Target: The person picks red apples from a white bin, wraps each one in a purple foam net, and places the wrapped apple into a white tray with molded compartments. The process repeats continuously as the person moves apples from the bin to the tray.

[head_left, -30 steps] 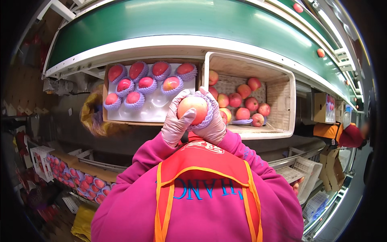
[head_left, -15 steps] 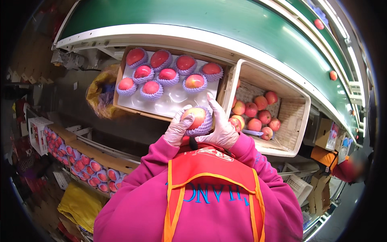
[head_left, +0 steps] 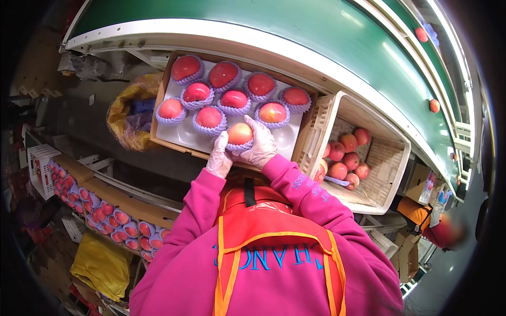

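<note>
Between both gloved hands sits a red-yellow apple in a purple foam net, low over the near edge of a white molded tray. My left hand closes on its left side. From the right, my right hand wraps round the net with the thumb side up. The tray lies in a cardboard box, where several netted apples stand in its hollows, among them a yellowish one just beyond my right hand. A few hollows to the right hold no fruit.
A pale plastic crate with loose apples stands right of the box. Beyond runs a green conveyor belt. Packed apples line a rack at left, near a yellow bag. Another person's orange garment shows far right.
My hands have carried the netted apple forward and slightly left, from near my chest to the tray's near edge. The apple's bare top now faces up. The view has shifted a little.
</note>
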### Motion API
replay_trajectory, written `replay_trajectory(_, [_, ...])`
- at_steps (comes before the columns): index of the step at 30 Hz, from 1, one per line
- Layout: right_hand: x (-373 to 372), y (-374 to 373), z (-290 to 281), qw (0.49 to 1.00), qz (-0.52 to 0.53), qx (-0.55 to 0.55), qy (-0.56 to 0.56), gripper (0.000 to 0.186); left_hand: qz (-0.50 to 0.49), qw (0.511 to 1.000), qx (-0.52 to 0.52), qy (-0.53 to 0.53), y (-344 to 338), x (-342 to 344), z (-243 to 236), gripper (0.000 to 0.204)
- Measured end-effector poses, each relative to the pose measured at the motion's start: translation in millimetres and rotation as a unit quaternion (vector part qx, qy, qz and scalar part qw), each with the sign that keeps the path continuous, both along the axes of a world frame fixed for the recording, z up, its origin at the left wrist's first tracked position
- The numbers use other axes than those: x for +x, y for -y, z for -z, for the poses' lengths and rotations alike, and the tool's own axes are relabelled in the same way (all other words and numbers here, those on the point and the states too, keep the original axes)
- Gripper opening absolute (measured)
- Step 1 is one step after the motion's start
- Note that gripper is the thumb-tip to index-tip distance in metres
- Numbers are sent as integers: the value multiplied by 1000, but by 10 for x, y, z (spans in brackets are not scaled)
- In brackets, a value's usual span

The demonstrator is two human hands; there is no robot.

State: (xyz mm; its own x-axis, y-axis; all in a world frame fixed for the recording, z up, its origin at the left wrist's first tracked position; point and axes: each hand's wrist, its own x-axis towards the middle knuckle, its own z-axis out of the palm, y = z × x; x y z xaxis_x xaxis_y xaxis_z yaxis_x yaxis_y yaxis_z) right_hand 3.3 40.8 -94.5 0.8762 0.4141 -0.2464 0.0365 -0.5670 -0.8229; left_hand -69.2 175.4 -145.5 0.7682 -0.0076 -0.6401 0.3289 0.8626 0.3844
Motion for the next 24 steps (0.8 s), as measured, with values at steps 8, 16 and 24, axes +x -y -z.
replay_trajectory(8, [78, 111, 167, 954, -63, -206, 209, 101, -57, 992, 113, -5, 290, 229, 1, 55])
replay_trajectory(16, [121, 91, 233, 942, -69, -249, 214, 96, -18, 954, 299, -7, 309, 220, 587, 52])
replay_trajectory(24, [80, 268, -299, 971, -67, -168, 157, 92, 78, 994, 69, -33, 90, 242, 317, 57])
